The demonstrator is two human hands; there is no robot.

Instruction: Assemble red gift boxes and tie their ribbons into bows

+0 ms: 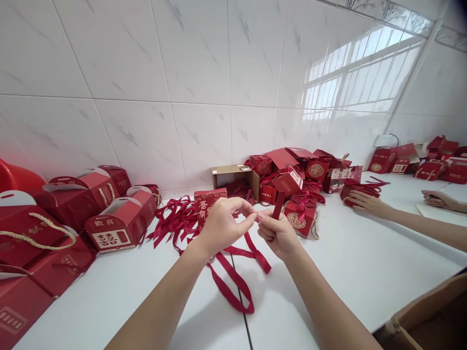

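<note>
Head view: from my distant seat I find a red strip (279,205), probably ribbon, standing upright out of the right hand (281,236), just above the table (328,291). The right grip is closed on it. The left hand (219,223) meets the right one at the fingertips, its thumb and forefinger curved into a ring; I cannot tell whether that grip has any ribbon pinched in it.

Taking those fingertips as my clock's centre, a loose ribbon (233,287) loops across the table at 6 to 7 o'clock. I cannot make out whether it joins the strip. For clean work I would pinch the strip flat, near its edge, pull gently and evenly so that the satin doesn't twist, and mind that the loop below doesn't snag on a forearm.

Farther out, a tangled ribbon pile (175,214) lies at 9 o'clock, and a red card (200,201) with pale writing is partly behind the left hand at 10. An open carton (233,170) sits towards 11, a heap of red boxes (288,163) at 1. A box with a gold emblem (301,218) is near the right hand at 3; well beyond it, a co-worker's hand (365,201) rests on a red bundle (350,187).
</note>
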